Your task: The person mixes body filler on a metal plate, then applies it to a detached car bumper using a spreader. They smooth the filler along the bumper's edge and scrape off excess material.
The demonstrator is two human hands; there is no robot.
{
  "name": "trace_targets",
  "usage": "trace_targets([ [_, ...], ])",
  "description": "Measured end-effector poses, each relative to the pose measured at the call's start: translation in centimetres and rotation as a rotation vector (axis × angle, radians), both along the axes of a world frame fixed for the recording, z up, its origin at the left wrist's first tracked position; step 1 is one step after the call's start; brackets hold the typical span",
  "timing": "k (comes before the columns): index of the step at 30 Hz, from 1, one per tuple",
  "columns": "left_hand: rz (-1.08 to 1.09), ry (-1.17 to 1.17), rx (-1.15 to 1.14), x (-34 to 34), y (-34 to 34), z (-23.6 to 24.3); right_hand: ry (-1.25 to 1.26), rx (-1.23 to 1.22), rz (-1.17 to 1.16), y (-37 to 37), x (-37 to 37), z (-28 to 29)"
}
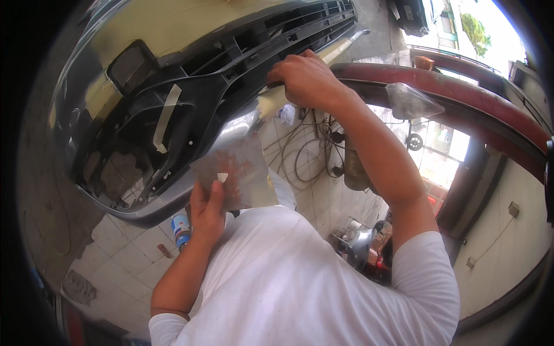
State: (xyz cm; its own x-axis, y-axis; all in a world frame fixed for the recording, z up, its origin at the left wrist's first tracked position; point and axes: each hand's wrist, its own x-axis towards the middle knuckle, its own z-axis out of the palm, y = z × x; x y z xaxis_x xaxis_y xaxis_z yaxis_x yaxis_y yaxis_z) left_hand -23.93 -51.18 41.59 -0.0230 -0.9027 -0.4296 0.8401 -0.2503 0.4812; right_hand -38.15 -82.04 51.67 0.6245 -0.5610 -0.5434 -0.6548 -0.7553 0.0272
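Note:
A car bumper (156,196) with a black grille (259,43) spans the upper left, its paint grey with patches of pale yellow filler. My left hand (209,212) grips a flat, greyish putty board (251,173) below the bumper's edge, thumb on top. Reddish smears and a small whitish dab mark the board. Reaching up to the bumper's lower lip, my right hand (309,81) has its fingers curled against it. Whatever those fingers hold, if anything, is hidden. Yellowish filler (270,104) covers the lip just left of that hand.
A strip of masking tape (167,118) crosses the bumper's black opening. Another bumper, dark red (461,92), stretches across the right, with a clear plastic piece (412,101) on it. Hoses (300,158) and a tank (356,164) stand on the tiled floor, and a blue can (180,228) lies near my left forearm.

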Motion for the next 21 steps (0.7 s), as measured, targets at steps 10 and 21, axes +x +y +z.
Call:
trace_targets([
  [10,-0.084,-0.129,-0.038,0.3,0.8,-1.2,-0.107,-0.002,0.101,4.0,1.1,-0.3],
  [21,0.201,-0.054,0.015,2.1,-0.8,0.3,-0.471,-0.213,-0.3,17.0,-3.4,4.1],
])
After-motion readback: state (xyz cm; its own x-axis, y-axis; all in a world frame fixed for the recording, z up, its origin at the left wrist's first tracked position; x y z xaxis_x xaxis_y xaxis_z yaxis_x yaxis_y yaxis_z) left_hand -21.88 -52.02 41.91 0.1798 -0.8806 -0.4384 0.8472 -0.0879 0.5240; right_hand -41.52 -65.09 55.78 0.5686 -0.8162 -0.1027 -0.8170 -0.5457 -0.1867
